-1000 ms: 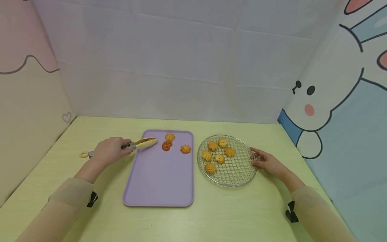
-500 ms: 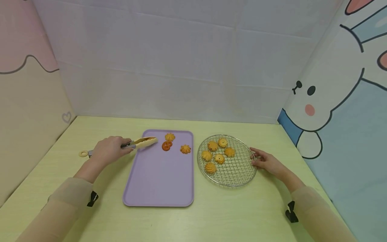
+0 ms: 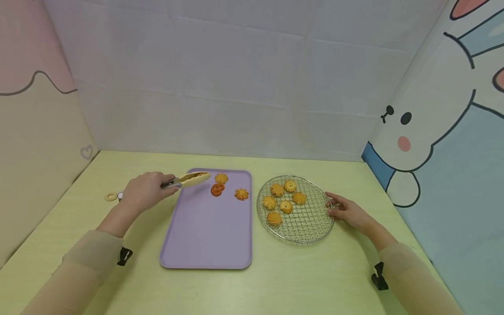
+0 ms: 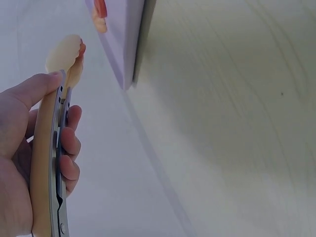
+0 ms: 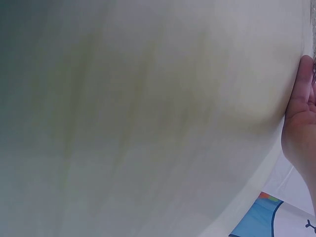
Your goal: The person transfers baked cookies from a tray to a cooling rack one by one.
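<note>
My left hand (image 3: 145, 191) grips a pair of tongs (image 4: 47, 148) with cream scalloped tips and metal arms. Between the tips shows a reddish-brown piece (image 4: 82, 48), mostly hidden, its kind unclear. The tips hang above the far left part of a lilac tray (image 3: 206, 236). On that tray lie a pretzel-shaped cookie (image 3: 217, 189) and two golden ridged cookies, one behind it (image 3: 221, 178) and one to its right (image 3: 241, 194). My right hand (image 3: 346, 211) holds the right rim of a round wire rack (image 3: 311, 223), its fingers partly hidden at the edge.
Several golden cookies (image 3: 285, 206) sit on the left half of the rack. The pale yellow table (image 3: 291, 280) ends at a white back wall (image 3: 236, 131). Printed panels stand on both sides, the right one with a cartoon rabbit (image 3: 417, 131).
My left hand has risen slightly, and the tongs' tips have moved up and a little right over the tray. My right hand and the rack stay where they were.
</note>
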Tool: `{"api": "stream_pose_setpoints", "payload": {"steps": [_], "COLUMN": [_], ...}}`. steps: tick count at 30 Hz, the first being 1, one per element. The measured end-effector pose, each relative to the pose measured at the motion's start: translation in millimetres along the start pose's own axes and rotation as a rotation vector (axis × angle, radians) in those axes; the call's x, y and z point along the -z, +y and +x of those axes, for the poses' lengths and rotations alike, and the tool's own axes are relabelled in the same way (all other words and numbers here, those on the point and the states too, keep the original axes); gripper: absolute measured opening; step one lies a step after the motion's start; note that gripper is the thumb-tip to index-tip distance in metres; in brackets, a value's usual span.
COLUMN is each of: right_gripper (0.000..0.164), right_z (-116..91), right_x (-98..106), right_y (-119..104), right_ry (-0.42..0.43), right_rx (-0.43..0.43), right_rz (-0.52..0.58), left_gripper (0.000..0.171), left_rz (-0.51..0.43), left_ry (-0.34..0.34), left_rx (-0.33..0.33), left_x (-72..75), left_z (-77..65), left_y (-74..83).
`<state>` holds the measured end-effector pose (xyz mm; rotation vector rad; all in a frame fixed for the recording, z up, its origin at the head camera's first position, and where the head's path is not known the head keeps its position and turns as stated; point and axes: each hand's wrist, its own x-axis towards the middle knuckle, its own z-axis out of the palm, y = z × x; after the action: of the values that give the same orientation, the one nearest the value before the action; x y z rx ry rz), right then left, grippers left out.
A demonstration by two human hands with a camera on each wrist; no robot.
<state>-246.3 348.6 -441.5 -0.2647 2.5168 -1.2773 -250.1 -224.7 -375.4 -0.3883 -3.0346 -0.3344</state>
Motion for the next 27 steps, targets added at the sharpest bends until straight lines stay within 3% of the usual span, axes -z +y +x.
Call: {"api": "stream_pose_setpoints", "payload": {"steps": [14, 27], "right_gripper": [0.067, 0.068], "right_z": [1, 0], "right_x": [0, 1], "right_y": [0, -2], "right_ry": [-0.002, 0.000], "right_rx": [-0.006, -0.022], "right_rz": [0.001, -0.016], "left_gripper": [0.043, 0.040], "left_rz": [-0.011, -0.025], "left_ry": [0.053, 0.106], "left_rx": [-0.029, -0.053], "left_x": [20.6, 25.1], "left_z": [1.9, 8.1], "left_y": [38.0, 78.5]}}
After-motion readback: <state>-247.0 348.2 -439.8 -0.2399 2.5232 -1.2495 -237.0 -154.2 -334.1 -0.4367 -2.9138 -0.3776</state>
